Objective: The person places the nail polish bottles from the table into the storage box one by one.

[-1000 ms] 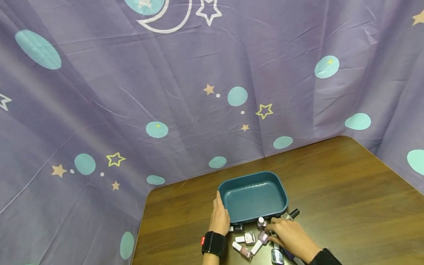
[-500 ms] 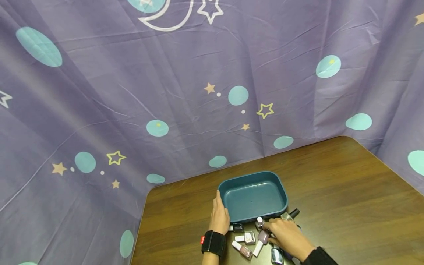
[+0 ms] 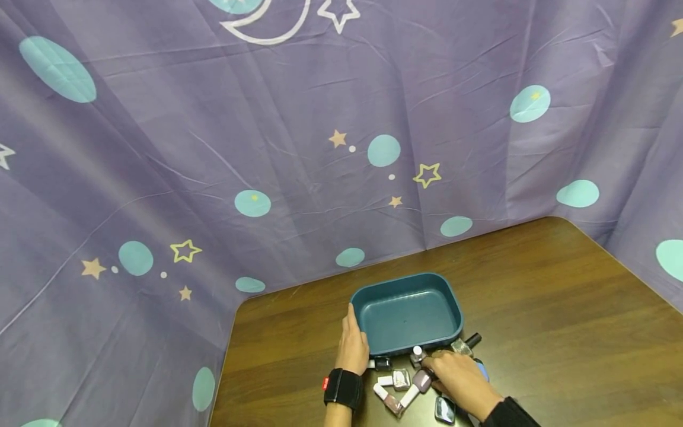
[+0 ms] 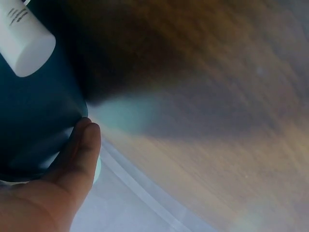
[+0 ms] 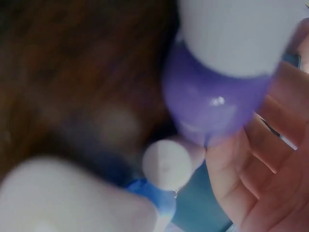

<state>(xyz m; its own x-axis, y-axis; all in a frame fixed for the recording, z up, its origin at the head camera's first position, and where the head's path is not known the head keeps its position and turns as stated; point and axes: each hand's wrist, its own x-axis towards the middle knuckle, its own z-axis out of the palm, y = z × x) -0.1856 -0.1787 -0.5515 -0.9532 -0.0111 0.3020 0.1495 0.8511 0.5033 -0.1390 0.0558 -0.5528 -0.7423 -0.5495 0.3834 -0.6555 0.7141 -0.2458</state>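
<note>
The left hand (image 3: 353, 347) rests along the left wall of a teal tray (image 3: 408, 320), fingers straight; its fingertips also touch the tray corner in the left wrist view. Near the tray's front wall, the right hand (image 3: 456, 376) reaches down among nail polish bottles, fingertips beside a mauve bottle (image 3: 423, 381) with a white cap. In the right wrist view a purple bottle with a white cap (image 5: 217, 96) overlaps the right hand's fingers (image 5: 227, 174). I cannot tell whether that hand grips a bottle. A dark bottle (image 3: 382, 363) lies beside the left hand.
Several more bottles lie before the tray: a pinkish one (image 3: 392, 403), a clear-glass one (image 3: 401, 379), a silvery one (image 3: 444, 410) and a glittery one with a black cap (image 3: 472, 340). A blue item (image 3: 482, 369) shows behind the right hand. A purple curtain (image 3: 299, 148) borders the wooden table (image 3: 560, 308).
The right hand has shifted slightly left among the bottles. The mauve bottle has slid and turned, its cap now against the pinkish bottle. The left hand stays on the tray.
</note>
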